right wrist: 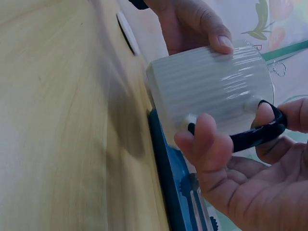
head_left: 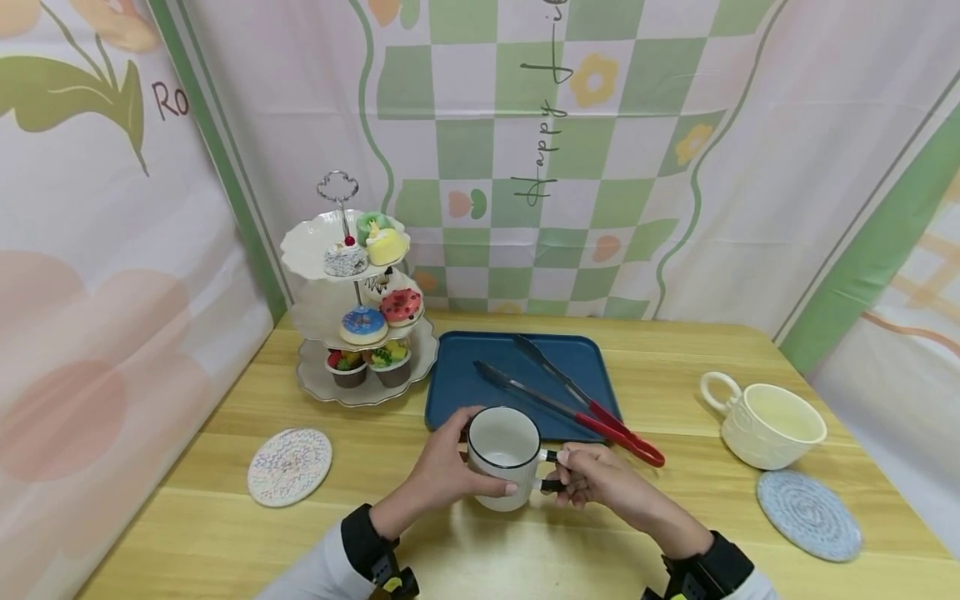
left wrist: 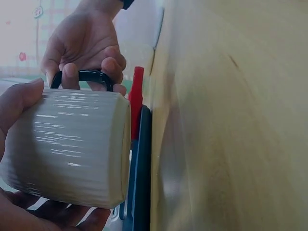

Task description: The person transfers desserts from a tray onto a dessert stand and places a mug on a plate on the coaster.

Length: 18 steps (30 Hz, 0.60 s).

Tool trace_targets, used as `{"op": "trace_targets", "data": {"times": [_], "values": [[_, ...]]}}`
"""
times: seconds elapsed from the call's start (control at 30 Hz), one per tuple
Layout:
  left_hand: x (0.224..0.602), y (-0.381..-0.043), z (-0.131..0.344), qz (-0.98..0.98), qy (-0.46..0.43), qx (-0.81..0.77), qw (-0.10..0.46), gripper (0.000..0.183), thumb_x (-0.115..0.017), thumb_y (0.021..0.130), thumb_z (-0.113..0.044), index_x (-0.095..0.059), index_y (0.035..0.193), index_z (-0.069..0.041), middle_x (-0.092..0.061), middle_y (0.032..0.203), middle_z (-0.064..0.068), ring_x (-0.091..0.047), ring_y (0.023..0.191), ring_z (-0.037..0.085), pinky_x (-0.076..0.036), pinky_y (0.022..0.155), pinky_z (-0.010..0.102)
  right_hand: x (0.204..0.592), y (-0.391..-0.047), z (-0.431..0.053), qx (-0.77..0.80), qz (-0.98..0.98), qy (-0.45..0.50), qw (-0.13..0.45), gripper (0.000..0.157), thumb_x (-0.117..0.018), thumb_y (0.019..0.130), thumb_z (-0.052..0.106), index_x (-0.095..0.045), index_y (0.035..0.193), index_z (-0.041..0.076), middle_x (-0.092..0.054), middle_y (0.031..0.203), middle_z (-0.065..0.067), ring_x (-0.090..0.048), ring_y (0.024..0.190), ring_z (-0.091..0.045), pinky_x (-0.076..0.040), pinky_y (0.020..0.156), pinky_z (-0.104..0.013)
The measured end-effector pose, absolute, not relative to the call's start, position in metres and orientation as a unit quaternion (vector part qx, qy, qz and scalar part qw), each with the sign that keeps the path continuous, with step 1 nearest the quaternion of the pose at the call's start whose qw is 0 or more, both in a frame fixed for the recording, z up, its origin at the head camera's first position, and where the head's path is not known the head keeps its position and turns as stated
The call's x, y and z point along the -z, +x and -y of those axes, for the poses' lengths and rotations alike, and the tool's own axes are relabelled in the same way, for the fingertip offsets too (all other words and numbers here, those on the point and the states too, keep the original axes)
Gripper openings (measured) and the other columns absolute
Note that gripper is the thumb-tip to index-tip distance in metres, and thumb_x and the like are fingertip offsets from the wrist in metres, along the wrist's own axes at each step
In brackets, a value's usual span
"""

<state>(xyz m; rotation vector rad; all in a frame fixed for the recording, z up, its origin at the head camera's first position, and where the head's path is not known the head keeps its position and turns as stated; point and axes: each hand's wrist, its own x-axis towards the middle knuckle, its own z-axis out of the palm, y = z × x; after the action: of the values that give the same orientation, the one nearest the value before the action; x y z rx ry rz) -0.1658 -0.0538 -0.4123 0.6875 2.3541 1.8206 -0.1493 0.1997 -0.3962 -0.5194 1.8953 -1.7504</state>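
A white ribbed mug (head_left: 501, 450) with a black rim and a black handle (right wrist: 257, 136) is held upright just above the table, in front of the blue tray. My left hand (head_left: 448, 467) grips its body from the left, thumb across the near side and fingers round the far side. On the right, my right hand (head_left: 603, 483) holds the handle, with fingers curled through and about it. In the left wrist view a gap shows between the mug (left wrist: 70, 144) and the table. The mug's inside looks pale, with nothing visible in it.
Behind the mug lies the blue tray (head_left: 457, 375) with red-handled tongs (head_left: 577, 408) across it. A tiered stand (head_left: 307, 250) with toy cakes and doughnuts stands back left. A white coaster (head_left: 290, 467) lies left; a cream cup (head_left: 772, 427) and grey-blue coaster (head_left: 810, 515) are right.
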Motion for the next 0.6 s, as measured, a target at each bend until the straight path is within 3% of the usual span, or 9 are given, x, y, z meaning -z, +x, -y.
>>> {"op": "trace_targets", "data": {"times": [0.17,0.37,0.6], "values": [[0.411,-0.166,0.057,-0.779,0.222,-0.587,0.021,0.089,-0.089,0.058,-0.022,-0.042,0.133,-0.011,-0.052,0.119,0.005,-0.054,0.101,0.024,-0.049,0.075,0.037,0.398,-0.150,-0.202,0.638,-0.703,-0.201,0.243,0.041,-0.038,0.101,0.024,-0.044,0.101,-0.016,-0.058,0.102,-0.019,-0.062,0.087,-0.028,-0.052,0.071,-0.033],[0.411,-0.168,0.061,-0.783,0.206,-0.587,0.008,0.086,-0.089,0.059,-0.021,-0.044,0.131,-0.009,-0.053,0.118,0.006,-0.054,0.102,0.026,-0.049,0.077,0.038,0.398,-0.148,-0.202,0.588,-0.760,-0.197,0.193,0.036,-0.042,0.100,0.022,-0.049,0.113,-0.011,-0.058,0.110,-0.021,-0.061,0.095,-0.034,-0.053,0.075,-0.043],[0.387,-0.156,0.067,-0.786,0.192,-0.588,0.014,0.082,-0.087,0.061,-0.011,-0.042,0.129,0.002,-0.052,0.118,0.016,-0.053,0.102,0.033,-0.049,0.078,0.041,0.401,-0.146,-0.201,0.457,-0.856,-0.221,0.102,0.040,-0.059,0.092,0.026,-0.055,0.119,-0.003,-0.060,0.110,-0.012,-0.059,0.098,-0.030,-0.052,0.076,-0.036]]}}
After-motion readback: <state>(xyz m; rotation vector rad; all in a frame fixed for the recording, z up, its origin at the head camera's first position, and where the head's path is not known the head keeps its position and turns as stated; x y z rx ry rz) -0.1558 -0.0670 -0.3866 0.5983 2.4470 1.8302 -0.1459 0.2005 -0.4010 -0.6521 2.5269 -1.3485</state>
